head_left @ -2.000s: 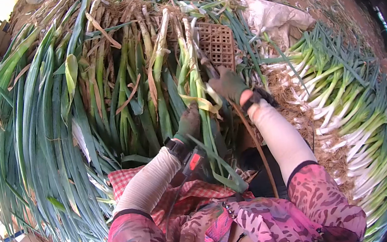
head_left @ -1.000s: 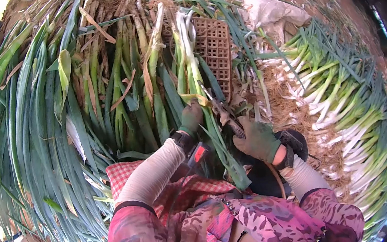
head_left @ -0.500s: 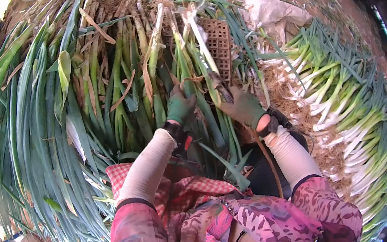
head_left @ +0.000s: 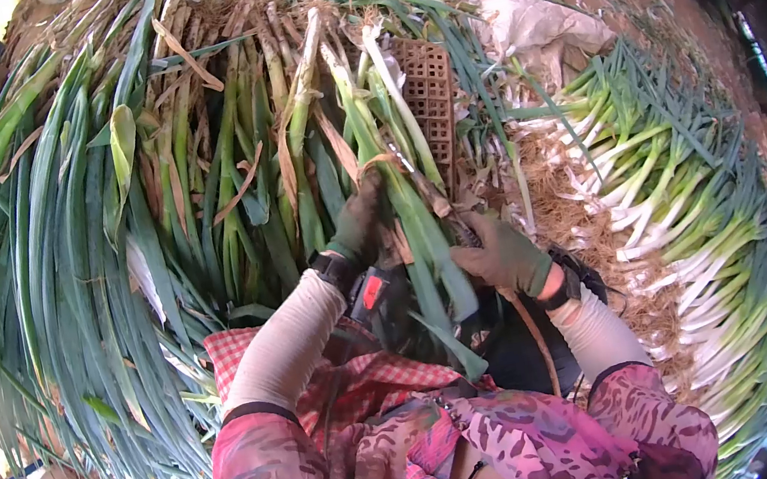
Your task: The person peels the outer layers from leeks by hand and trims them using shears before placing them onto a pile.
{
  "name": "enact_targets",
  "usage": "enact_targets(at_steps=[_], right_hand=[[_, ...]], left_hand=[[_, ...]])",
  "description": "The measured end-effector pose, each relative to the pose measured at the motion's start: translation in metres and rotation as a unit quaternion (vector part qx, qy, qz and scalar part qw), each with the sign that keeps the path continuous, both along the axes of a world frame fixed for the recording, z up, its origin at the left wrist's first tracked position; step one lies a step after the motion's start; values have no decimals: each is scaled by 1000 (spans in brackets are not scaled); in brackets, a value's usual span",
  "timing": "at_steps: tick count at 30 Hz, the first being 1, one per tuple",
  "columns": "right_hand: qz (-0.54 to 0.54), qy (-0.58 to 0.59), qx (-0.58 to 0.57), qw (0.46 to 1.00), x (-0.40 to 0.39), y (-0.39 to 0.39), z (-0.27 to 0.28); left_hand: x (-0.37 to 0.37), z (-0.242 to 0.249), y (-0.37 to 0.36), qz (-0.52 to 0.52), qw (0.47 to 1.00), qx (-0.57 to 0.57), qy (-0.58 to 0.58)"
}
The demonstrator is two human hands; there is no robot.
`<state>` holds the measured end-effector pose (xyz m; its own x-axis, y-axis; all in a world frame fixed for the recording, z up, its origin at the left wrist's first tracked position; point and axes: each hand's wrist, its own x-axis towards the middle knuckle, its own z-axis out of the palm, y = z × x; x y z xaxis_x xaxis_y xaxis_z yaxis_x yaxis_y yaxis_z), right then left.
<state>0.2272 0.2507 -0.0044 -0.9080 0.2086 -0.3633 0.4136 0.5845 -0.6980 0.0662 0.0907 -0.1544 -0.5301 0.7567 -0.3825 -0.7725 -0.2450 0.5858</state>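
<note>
My left hand [head_left: 359, 221], in a green glove, is closed around a leek [head_left: 357, 108] whose pale end points away from me and whose green leaves hang toward my lap. Wrapped in the same kind of glove, my right hand [head_left: 504, 252] grips a slim, metal-tipped nozzle [head_left: 438, 199] on a brown hose [head_left: 532, 341]. The nozzle tip lies right beside the held leek. Another white-stemmed leek [head_left: 400, 101] rests just behind the tip. Dry brown leaf strips hang near my left fingers.
A big heap of unpeeled leeks [head_left: 85, 257] covers the left side. Cleaned leeks with white stems [head_left: 668, 229] lie in a long row on the right. A brown plastic crate [head_left: 429, 97] and a pale sack [head_left: 535, 25] sit at the back. Brown root scraps [head_left: 560, 181] litter the ground.
My left hand has turned and closed on a leek, with its leaves shifted toward my right hand. My right hand and the nozzle have moved slightly toward me and right.
</note>
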Motion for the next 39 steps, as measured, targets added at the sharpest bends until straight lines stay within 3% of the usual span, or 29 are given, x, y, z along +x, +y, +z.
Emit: enact_targets(at_steps=[1, 2, 4, 7, 8, 11, 14, 17, 19, 21, 23, 26, 28, 31, 33, 35, 37, 39], right_hand=[[-3, -17, 33, 999, 2, -4, 6], [-14, 62, 47, 997, 5, -11, 9], [12, 23, 49, 998, 9, -18, 23], [33, -7, 75, 997, 11, -21, 27], [33, 0, 92, 995, 5, -21, 25], [39, -12, 120, 992, -26, -11, 4], [42, -40, 159, 986, -80, -1, -7], [30, 2, 200, 979, -119, 9, -27], [36, 4, 206, 978, -121, 5, -24], [61, -46, 194, 978, -98, -6, 9], [82, -7, 193, 978, -51, -8, 18], [81, -72, 203, 973, 2, -18, 38], [62, -83, 210, 972, 22, -19, 44], [31, -27, 223, 974, 30, -18, 32], [17, -23, 223, 974, 8, -18, 27], [26, -20, 235, 971, -20, -8, 7], [35, -27, 253, 966, -57, 3, -9], [1, -76, 236, 969, -100, 4, -4]], left_hand=[[6, 11, 0, 20, 999, -45, -14], [11, 20, 0, 42, 995, -91, -27], [8, 4, -5, 47, 986, -152, -45], [12, 39, -9, 63, 982, -162, -79], [15, 24, -8, 73, 988, -109, -86], [15, 6, -6, 47, 986, -127, -101], [21, 41, -6, 66, 983, -161, -54], [14, 12, -11, 9, 976, -216, -10], [20, 54, -17, -24, 920, -336, 202], [25, 50, -17, 15, 928, -331, 169], [18, 5, -8, 125, 969, -188, -100], [20, 13, -5, 107, 946, -303, -43], [24, 22, -6, 75, 939, -317, 110], [32, 10, -8, 95, 950, -187, 233], [30, 25, -1, 74, 987, -137, 29], [37, 12, -6, 13, 975, -178, 130], [43, 54, -14, -87, 975, -196, -49], [59, 63, -8, -70, 960, -270, -10]])
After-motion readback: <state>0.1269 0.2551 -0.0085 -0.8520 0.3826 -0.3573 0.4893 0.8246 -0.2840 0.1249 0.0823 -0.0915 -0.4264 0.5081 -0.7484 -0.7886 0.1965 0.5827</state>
